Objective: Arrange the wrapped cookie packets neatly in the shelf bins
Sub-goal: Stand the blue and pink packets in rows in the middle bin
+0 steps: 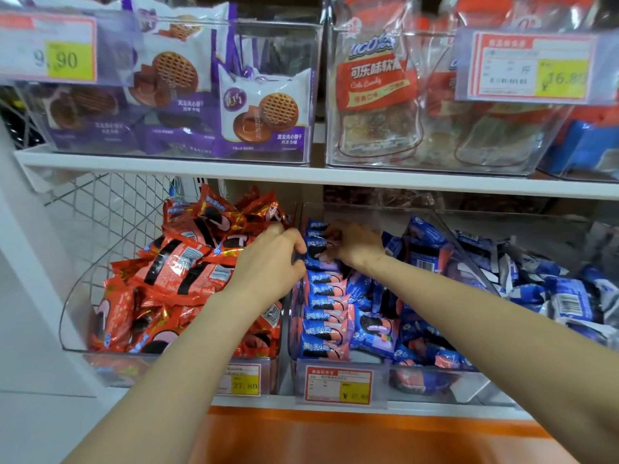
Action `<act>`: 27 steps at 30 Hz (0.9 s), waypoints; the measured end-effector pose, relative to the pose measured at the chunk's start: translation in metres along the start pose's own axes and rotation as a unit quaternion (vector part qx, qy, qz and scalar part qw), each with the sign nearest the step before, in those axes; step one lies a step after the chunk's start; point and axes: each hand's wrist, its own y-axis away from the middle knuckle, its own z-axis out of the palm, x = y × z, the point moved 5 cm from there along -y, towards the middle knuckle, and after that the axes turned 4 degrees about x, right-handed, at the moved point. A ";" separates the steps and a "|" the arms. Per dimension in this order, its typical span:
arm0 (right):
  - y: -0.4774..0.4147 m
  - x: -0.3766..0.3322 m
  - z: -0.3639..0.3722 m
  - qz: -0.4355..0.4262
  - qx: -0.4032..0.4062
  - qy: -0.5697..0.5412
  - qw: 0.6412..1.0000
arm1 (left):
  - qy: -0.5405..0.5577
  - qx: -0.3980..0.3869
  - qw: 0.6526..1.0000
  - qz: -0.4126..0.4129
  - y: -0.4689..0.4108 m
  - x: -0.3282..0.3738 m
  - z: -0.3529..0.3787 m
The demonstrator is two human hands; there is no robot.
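left hand: curled at the bin wall, can't tell what it's holding tbh
right hand: pinching the rearmost blue packet

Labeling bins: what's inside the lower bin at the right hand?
Blue cookie packets: a neat row along its left wall, loose ones beside. The right hand covers the row's rear.

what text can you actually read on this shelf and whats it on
"9.90": upper-left price tag
"¥16.8", last digit blurred: upper-right price tag
"27.80": red-bin price tag
"¥ 27.80", faint: blue-bin price tag
"可乐味软糖", "Cola Candy": candy bag
"奥利奥": blue packets
Too blurred to read: the tags' small print and the lettering on the purple waffle-cookie packets.
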 end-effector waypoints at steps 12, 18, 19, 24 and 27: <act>0.031 0.009 -0.080 -0.104 0.007 -0.015 0.994 | -0.069 0.035 0.996 0.035 0.000 0.017 0.000; 0.050 0.033 -0.069 -0.140 -0.114 0.140 0.974 | -0.033 0.022 0.998 0.043 -0.002 0.030 0.012; 0.052 0.032 -0.061 -0.164 -0.106 0.193 0.962 | -0.028 0.026 0.998 0.039 -0.002 0.030 0.012; 0.052 0.028 -0.033 -0.157 -0.090 0.311 0.933 | -0.009 0.051 0.998 0.023 -0.005 0.029 0.010; 0.052 0.025 -0.032 -0.143 -0.100 0.313 0.934 | -0.023 0.050 0.998 0.032 -0.005 0.028 0.011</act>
